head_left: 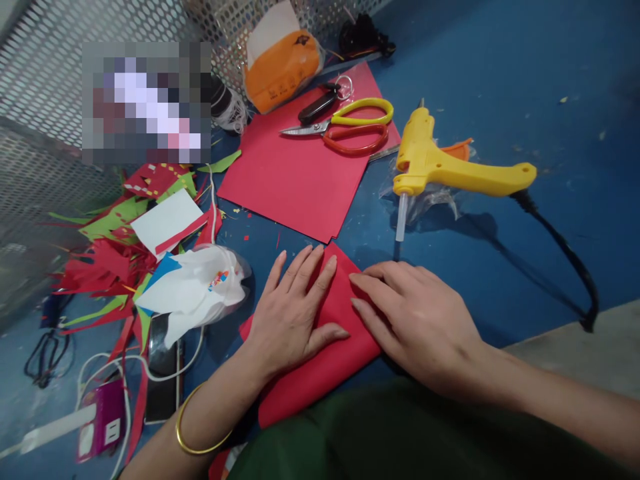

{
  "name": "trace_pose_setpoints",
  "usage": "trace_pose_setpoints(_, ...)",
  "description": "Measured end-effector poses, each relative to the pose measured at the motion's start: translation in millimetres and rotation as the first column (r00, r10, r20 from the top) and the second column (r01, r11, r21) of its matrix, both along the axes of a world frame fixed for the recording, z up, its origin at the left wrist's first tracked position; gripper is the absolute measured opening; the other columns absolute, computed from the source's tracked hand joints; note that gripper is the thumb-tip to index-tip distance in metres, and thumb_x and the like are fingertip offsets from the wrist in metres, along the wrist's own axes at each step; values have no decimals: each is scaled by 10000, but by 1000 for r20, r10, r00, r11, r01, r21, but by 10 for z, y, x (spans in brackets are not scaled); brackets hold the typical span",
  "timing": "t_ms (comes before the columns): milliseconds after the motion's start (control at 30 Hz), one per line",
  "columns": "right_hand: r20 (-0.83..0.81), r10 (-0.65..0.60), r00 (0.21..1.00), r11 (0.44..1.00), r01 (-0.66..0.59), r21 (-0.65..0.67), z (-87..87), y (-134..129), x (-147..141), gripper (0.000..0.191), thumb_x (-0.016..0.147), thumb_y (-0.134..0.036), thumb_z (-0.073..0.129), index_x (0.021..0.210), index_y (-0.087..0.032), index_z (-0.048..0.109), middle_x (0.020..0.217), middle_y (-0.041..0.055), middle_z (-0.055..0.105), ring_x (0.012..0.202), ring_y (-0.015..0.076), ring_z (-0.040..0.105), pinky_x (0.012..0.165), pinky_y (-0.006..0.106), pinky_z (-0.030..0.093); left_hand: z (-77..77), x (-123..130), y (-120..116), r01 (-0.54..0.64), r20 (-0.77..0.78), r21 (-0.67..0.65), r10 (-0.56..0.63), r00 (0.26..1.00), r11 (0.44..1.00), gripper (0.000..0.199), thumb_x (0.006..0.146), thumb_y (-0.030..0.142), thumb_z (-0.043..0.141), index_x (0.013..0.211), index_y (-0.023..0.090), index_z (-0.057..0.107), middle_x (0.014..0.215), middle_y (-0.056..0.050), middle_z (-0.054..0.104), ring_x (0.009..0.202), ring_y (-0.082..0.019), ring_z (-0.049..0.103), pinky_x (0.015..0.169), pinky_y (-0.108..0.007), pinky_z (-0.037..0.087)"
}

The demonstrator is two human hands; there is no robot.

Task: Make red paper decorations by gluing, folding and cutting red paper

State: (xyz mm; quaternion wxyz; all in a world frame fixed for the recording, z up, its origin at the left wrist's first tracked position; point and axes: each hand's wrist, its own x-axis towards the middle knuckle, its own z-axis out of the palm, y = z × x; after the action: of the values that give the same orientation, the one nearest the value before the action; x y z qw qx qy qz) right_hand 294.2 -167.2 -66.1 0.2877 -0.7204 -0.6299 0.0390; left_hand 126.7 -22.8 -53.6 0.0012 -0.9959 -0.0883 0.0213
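A folded sheet of red paper (313, 380) lies at the near edge of the blue table, partly covered by my hands. My left hand (295, 310) rests flat on it with fingers stretched out and thumb apart. At the sheet's right side is my right hand (415, 313), its fingers bent and laid on the paper's edge; its thumb side is partly hidden. Just beyond sits a stack of red paper (290, 180), with scissors (340, 127) with yellow and red handles on top. A yellow glue gun (450, 167) stands to the right, a clear glue stick in it.
Red and green paper scraps (115, 247) heap up at the left. A tissue pack (200, 287), a phone (164, 373), a purple power bank (103, 420) and white cables lie nearby. An orange pack (285, 67) rests against the perforated metal panel (45, 80). A black cord (565, 247) trails off right.
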Motion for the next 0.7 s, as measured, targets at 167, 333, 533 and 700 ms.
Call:
trace_pose_setpoints(167, -3, -10, 1000, 1000, 10, 1, -12, -1, -10, 247, 974, -228, 509, 1071, -142, 720, 991, 97, 735, 808, 228, 659, 689, 356, 461, -3, 18, 11, 65, 39, -20, -64, 997, 998, 954, 929, 777, 284, 1588, 89, 255, 1577, -193, 430, 1492, -328, 342, 1262, -511, 97)
trace_pose_setpoints(333, -18, -10, 1000, 1000, 10, -3, -13, -11, -21, 244, 972, -224, 515, 1083, -146, 719, 1000, 90, 733, 835, 238, 661, 703, 362, 461, 83, 48, 38, 62, 38, -74, -59, 998, 995, 931, 925, 785, 288, 1522, 79, 399, 1559, -185, 461, 1466, -328, 388, 1257, -528, 163)
trace_pose_setpoints(533, 0, 2, 1000, 1000, -2, -19, -18, -25, -15, 254, 983, -223, 478, 1063, -154, 710, 1017, 100, 725, 848, 227, 653, 712, 351, 448, 148, 83, -12, 36, 21, -31, -36, 999, 999, 576, 1037, 501, 356, 1449, 133, 517, 1521, -143, 520, 1449, -330, 424, 1223, -565, 281)
trace_pose_setpoints(700, -23, 17, 1000, 997, -19, -71, -4, -40, 0, 239, 981, -252, 490, 1076, -173, 695, 1077, 107, 713, 877, 228, 651, 733, 353, 443, 76, 72, -78, 71, -4, 9, -71, 997, 997, 614, 1046, 473, 349, 1472, 42, 448, 1554, -220, 447, 1499, -321, 347, 1225, -524, 310)
